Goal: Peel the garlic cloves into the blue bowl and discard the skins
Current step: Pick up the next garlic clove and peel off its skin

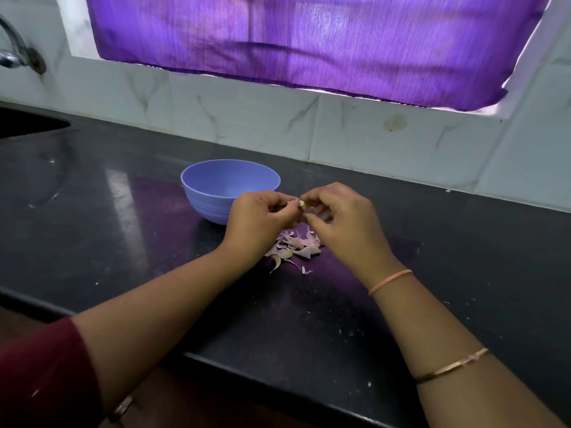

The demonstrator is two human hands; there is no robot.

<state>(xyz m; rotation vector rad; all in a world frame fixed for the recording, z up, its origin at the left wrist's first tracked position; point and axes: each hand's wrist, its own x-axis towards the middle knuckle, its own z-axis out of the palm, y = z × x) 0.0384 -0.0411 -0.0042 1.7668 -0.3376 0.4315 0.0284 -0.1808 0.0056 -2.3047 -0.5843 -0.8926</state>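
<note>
Left hand and right hand pinch one garlic clove between their fingertips.
The clove is held just right of the blue bowl, which is nearer the left hand; skins lie heaped below.

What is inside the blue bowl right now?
The blue bowl shows only bare inner wall. Its bottom is hidden by its near rim and the left hand, so what lies there cannot be seen.
</note>
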